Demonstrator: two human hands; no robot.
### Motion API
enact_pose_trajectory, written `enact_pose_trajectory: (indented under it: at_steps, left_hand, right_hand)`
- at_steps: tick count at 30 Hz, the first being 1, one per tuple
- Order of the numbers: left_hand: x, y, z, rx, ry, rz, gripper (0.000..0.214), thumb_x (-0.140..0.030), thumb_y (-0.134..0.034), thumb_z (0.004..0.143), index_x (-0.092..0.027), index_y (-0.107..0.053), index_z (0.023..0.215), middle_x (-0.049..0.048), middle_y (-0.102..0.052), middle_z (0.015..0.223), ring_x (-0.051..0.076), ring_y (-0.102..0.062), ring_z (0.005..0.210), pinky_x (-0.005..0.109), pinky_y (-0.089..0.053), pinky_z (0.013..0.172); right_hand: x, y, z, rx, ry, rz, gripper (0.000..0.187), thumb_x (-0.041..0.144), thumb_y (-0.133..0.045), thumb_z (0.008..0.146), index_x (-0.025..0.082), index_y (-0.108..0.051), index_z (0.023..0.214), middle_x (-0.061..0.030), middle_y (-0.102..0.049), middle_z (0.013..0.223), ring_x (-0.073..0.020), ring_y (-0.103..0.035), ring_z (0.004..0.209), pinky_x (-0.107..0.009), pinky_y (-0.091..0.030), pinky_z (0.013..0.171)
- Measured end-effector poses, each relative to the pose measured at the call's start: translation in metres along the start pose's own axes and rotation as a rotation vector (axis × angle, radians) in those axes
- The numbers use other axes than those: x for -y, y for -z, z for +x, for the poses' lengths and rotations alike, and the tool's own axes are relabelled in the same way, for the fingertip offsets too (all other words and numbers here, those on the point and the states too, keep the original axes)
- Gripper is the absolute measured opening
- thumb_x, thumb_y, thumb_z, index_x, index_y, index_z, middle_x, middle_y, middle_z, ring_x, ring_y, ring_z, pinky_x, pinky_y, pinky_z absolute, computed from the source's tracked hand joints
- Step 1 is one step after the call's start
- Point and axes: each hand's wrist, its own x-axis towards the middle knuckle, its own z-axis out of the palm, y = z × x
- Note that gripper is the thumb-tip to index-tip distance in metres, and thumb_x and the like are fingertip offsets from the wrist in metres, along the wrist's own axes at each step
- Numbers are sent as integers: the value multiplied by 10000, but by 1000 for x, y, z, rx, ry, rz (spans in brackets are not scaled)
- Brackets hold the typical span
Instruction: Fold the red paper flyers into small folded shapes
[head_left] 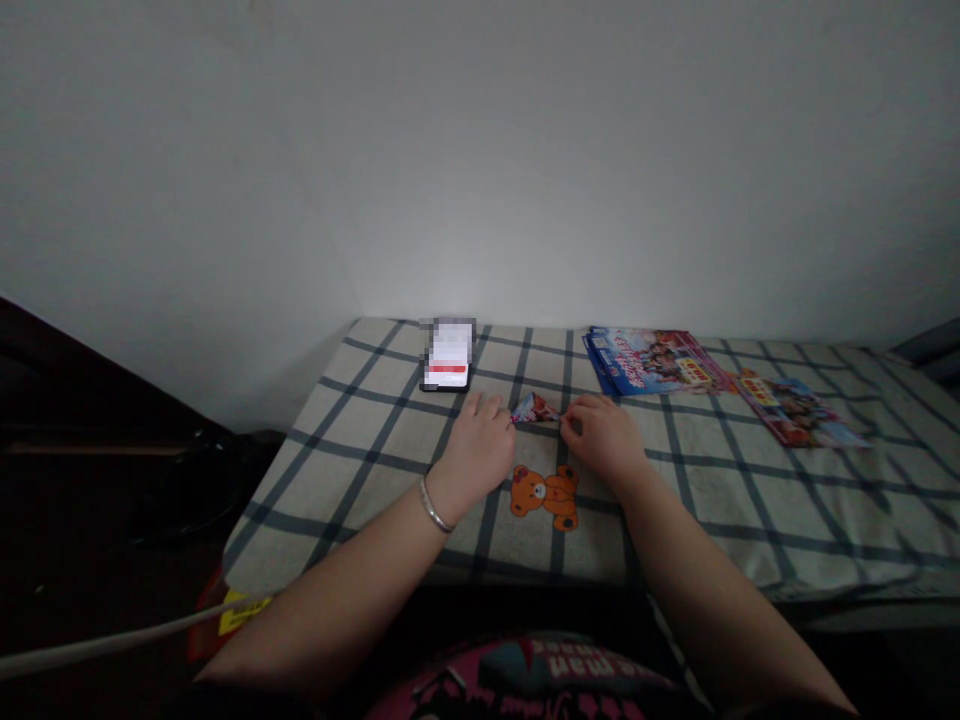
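Observation:
A small piece of printed paper (535, 408), folded to a triangle, lies between my two hands just above the tablecloth. My left hand (484, 440), with a silver bangle at the wrist, pinches the paper's left corner. At the right corner, my right hand (602, 436) grips it between thumb and fingers. Both sets of fingertips are partly hidden. Just below the paper, an orange bear picture (545, 497) shows on the cloth. Beyond my left hand lies a phone (448, 352) with its screen lit.
A checked tablecloth (375, 420) covers the table, which meets a pale wall (525, 150). Several printed leaflets (652, 360) are stacked at the back right, with another leaflet (802, 408) beside them. A black bag (202, 485) lies low at the left.

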Motion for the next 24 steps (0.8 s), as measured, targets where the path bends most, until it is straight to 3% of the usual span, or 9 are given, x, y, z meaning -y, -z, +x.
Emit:
enact_pose_trajectory:
  at_steps: [7,11,16,24]
  left_hand:
    - [-2,-5,2,-21,96,-52,171,-190,-551,829,-112,-641,951,136,-651,1017,288,-546,1067,440,-450,927]
    - [-2,-14,0,-79,163,-74,281,-180,-545,828,-114,-587,1098,159,-579,1242,298,-520,1148,453,-451,945]
    - [2,-23,0,-116,173,-182,357,-191,-545,838,-124,-560,1188,149,-558,1285,289,-491,1217,472,-389,1057]
    - [10,-31,4,-146,135,-319,252,-136,-544,831,-159,-586,1079,113,-604,1213,269,-520,1172,471,-406,1051]
  right_hand:
    - [9,-9,1,-41,77,36,150,221,-553,877,194,-665,974,-78,-684,1007,-235,-568,969,-343,-438,856]
    - [10,-14,4,-44,120,92,224,237,-535,910,193,-659,1091,-69,-683,1109,-236,-562,1019,-353,-429,913]
    - [12,-13,5,-3,130,47,236,256,-515,932,207,-664,1109,-70,-689,1071,-232,-571,989,-349,-422,902]
    - [15,-9,3,18,133,40,259,269,-511,921,225,-671,1121,-72,-685,1034,-232,-574,984,-343,-409,880]
